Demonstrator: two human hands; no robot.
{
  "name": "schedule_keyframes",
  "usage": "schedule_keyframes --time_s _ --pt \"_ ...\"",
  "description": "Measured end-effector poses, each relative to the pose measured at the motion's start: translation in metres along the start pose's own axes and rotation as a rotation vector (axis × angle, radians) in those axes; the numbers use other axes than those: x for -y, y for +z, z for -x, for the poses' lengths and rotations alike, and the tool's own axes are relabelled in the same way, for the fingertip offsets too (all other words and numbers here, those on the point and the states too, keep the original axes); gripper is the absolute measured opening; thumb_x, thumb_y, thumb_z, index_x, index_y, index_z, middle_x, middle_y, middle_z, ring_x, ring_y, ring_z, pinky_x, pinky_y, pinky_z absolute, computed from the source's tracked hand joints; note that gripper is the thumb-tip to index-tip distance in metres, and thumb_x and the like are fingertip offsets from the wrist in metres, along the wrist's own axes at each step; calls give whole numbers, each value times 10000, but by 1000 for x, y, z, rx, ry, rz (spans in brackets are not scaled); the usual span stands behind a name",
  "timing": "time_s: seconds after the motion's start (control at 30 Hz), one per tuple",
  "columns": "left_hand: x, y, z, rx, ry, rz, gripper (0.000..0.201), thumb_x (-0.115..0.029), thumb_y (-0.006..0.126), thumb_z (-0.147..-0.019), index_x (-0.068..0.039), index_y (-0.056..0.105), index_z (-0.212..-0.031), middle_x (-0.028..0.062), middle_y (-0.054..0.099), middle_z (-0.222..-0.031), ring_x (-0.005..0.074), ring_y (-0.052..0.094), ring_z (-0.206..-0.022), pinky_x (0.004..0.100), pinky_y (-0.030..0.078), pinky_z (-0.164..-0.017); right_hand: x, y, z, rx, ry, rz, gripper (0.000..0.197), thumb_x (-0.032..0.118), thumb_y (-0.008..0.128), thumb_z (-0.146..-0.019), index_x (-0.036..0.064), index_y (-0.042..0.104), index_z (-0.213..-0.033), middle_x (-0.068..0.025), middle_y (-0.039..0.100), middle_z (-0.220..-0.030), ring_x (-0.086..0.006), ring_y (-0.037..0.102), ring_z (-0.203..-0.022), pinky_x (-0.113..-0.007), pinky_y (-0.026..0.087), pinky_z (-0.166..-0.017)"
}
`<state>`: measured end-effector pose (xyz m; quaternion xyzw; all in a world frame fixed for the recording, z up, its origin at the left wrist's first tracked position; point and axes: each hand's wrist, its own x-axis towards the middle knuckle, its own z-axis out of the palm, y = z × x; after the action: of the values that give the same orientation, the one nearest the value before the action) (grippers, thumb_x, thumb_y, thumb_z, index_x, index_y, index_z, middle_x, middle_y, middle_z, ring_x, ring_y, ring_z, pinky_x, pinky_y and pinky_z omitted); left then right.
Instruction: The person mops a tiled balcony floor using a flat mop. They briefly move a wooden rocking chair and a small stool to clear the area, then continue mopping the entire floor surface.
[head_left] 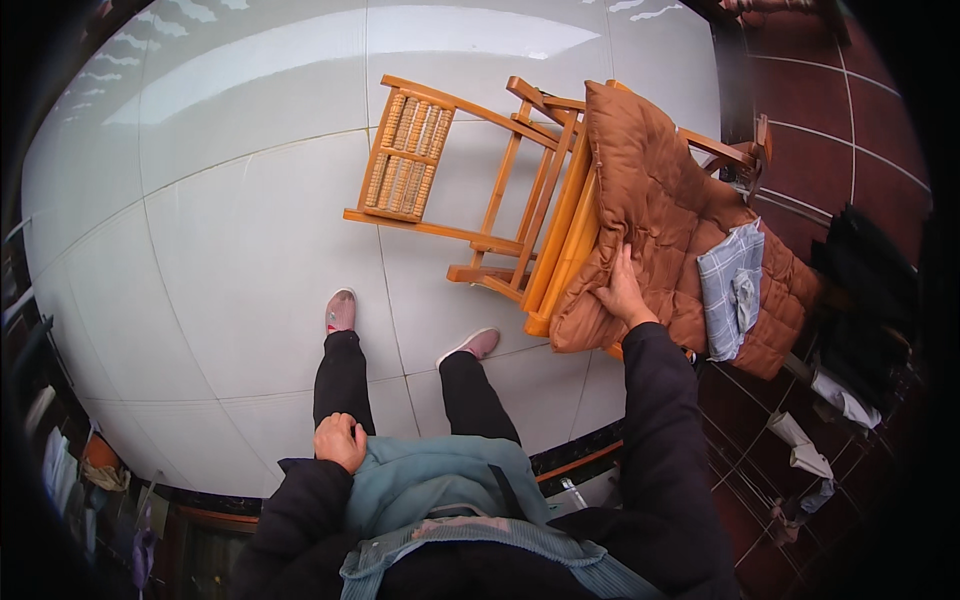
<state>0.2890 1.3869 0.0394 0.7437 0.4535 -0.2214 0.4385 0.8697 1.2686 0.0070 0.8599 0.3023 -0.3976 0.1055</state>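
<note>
A padded brown cushion is draped over a wooden folding recliner to my right. Resting on the cushion's near left part, my right hand has its fingers stretched out and the thumb apart, beside a crease in the fabric. A folded blue-grey checked cloth lies on the cushion to the right of that hand. My left hand is curled closed in front of my left thigh, against the edge of my teal apron. What its fingers hold, if anything, is hidden.
The recliner's footrest with wooden rollers extends left over pale floor tiles. Dark red tiles lie beyond the chair. Dark and white clothes are at the right. Assorted items stand along the lower left edge.
</note>
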Motion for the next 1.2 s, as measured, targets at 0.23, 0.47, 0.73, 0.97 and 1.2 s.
schedule_keyframes --time_s 0.23,0.47,0.73,0.97,1.2 --pt "-12 2 4 -44 28 -17 125 -147 694 -760 -72 596 -781 108 589 -794 322 594 -785 448 483 -695 7 27 -17 -63 -15 11 1107 195 818 -736 3 81 -1539 -371 100 -1544 -489 200 -1431 -422 281 -1160" --pt "-31 16 12 -88 39 -19 134 -155 700 -750 -80 588 -755 100 583 -761 314 598 -753 443 483 -667 31 51 -32 -124 6 28 1148 298 845 -721 46 92 -1550 -383 100 -1539 -525 170 -1428 -487 265 -1159" --pt "-14 9 15 -102 53 22 135 -151 696 -752 -73 587 -760 110 578 -764 321 596 -760 448 486 -677 44 13 -49 125 181 -95 989 542 614 -830 -27 195 -1522 -398 200 -1512 -444 219 -1447 -398 226 -1182" --pt "4 5 8 -44 52 9 117 -143 685 -760 -72 592 -768 112 584 -782 324 596 -782 450 483 -688 141 33 -28 -259 469 151 1235 635 730 -724 -198 163 -1438 -427 193 -1487 -532 202 -1416 -531 263 -1144" --pt "-14 12 9 -22 49 -45 108 -146 669 -773 -70 592 -765 113 586 -785 326 590 -779 449 481 -695 139 59 -30 -443 388 167 1180 539 785 -709 -142 183 -1461 -379 230 -1500 -475 204 -1436 -517 255 -1139"
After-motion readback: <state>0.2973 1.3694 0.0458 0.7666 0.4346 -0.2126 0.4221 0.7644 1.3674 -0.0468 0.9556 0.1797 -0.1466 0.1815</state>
